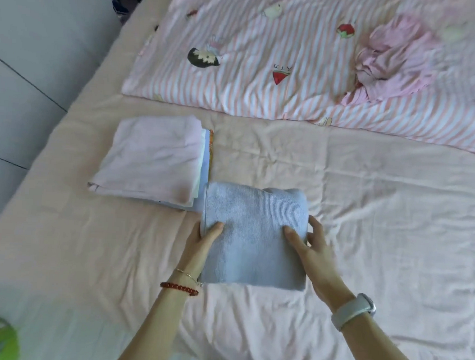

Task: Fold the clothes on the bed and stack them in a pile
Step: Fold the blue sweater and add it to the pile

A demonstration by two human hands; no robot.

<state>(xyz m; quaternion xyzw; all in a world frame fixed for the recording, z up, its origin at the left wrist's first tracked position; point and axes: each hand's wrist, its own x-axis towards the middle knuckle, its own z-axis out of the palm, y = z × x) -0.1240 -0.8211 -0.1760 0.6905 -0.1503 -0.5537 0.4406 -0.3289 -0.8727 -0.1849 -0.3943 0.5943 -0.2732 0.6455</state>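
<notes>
You had a folded blue knit sweater [252, 235] lying flat beside the folded pile [152, 161], pink on top; crumpled pink clothes [396, 58] lay far off.

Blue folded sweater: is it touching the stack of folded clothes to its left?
Touching. In the head view the blue folded sweater's upper left corner overlaps the lower right corner of the stack, with no bedsheet showing between them.

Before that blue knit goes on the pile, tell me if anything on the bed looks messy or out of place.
One thing stands out: a crumpled pink garment lies unfolded on the striped quilt, far right. The folded pile is slightly staggered, with lower layers' edges showing along its right side. The blue knit, held by left hand and right hand, looks neatly folded.
</notes>
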